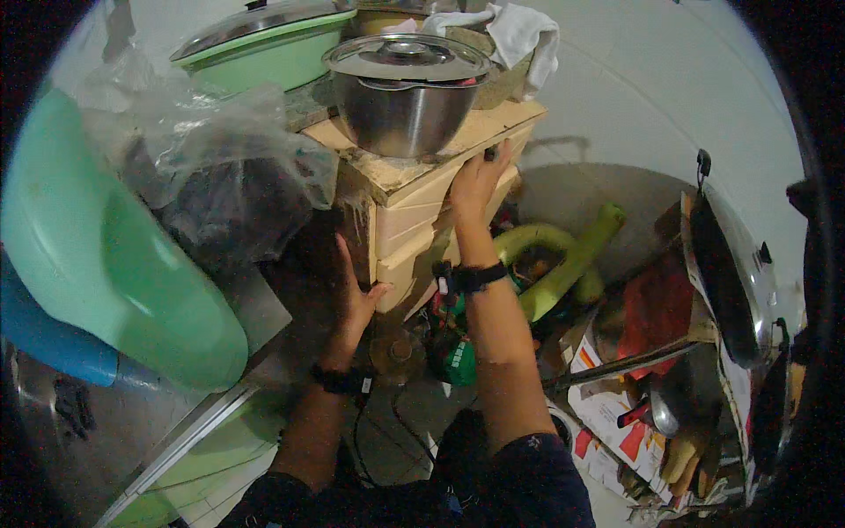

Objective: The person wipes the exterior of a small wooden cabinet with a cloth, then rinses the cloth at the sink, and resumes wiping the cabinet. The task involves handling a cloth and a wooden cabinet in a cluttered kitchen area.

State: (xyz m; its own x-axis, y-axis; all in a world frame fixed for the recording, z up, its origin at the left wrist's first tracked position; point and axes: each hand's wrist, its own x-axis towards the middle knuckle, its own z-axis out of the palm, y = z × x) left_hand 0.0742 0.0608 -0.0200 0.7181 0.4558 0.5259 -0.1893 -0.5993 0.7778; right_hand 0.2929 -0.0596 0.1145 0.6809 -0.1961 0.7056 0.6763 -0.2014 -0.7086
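Observation:
In the middle of the head view stands a small cream drawer cabinet, its top edge scuffed and worn. My left hand grips its lower near corner, thumb across the front and fingers up along the shaded side. Against the upper drawer front rests my right hand, fingers reaching toward the top edge beside a small dark spot; whether they grip is unclear. A stainless steel pot sits on the cabinet top under a lid with a clear rim. Dark bands circle both wrists.
Left are a green plastic basin and a clear plastic bag. A lidded green pan and a white cloth lie behind. Right are long green gourds, a printed carton and a large pan lid. Cables hang below.

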